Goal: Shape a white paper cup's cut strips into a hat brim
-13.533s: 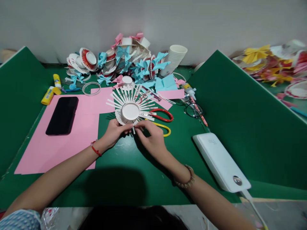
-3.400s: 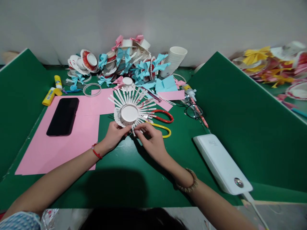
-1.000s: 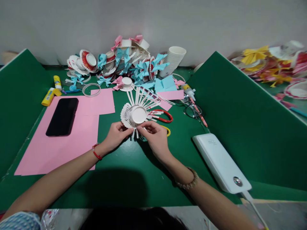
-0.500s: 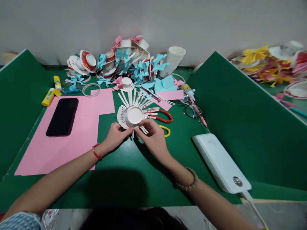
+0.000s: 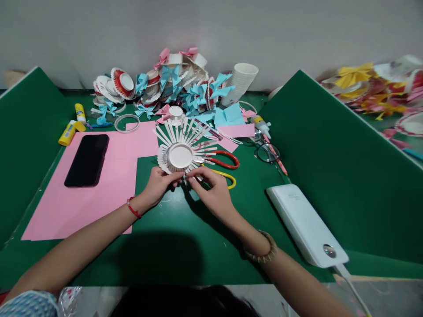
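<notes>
A white paper cup (image 5: pixel 180 156), its wall cut into strips that fan out round the base, is held between my two hands. Part of its left rim is folded into a scalloped edge, while the other strips stick out straight. My left hand (image 5: pixel 160 184) pinches the near left edge between thumb and fingers. At the near side, my right hand (image 5: pixel 211 187) is closed with its fingertips on a strip; the strip's end is mostly hidden. Scissors with red and yellow handles (image 5: pixel 228 159) lie on the table just right of the cup, their blades partly covered by it.
Pink paper (image 5: pixel 109 193) lies left, with a black phone (image 5: pixel 86 160) on it. Glue sticks (image 5: pixel 68 133) are beyond. Finished paper hats with bows (image 5: pixel 172 79) and stacked cups (image 5: pixel 243 83) stand at the back. Glasses (image 5: pixel 267 152) and a white power bank (image 5: pixel 307 224) lie right, by a green partition (image 5: pixel 330 167).
The cup has turned and tilted a little between my hands and shifted slightly left. Both hands stay at its near edge, the fingers moved slightly along the strips.
</notes>
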A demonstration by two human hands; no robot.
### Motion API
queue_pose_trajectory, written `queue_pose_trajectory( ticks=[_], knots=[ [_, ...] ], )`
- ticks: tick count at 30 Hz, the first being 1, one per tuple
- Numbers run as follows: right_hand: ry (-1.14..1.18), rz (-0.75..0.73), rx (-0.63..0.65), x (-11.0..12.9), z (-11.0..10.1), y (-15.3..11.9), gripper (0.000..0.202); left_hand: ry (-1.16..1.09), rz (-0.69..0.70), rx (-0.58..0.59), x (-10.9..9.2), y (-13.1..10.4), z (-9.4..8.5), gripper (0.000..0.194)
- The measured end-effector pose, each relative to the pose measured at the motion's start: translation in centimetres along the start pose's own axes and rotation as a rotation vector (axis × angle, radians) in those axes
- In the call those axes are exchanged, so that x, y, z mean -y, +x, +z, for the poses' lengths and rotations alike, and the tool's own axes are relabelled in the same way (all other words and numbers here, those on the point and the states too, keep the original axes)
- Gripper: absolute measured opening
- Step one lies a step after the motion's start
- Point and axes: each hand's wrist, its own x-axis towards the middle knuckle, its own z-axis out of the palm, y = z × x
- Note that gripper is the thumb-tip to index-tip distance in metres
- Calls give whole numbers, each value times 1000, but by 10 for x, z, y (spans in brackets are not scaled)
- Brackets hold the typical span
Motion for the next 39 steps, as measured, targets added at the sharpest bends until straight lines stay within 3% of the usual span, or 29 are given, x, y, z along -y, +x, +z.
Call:
queue_pose_trajectory(
  ticks=[8,17,28,34,39],
  knots=[
    [-288,-246,40,-9,1,-2,19,-182,-58,-2,0,3,-1,23],
    [-508,-347,7,-7,1,-6,13,-165,-42,4,2,3,-1,23],
    [-683,-458,-111,-1,4,-12,16,275,212,-161,5,1,1,16],
    [-739,-426,-230,5,2,-9,16,417,291,-149,2,-3,3,14],
    [-709,-436,-254,6,1,-8,12,494,347,-140,3,-6,2,12]
  ],
)
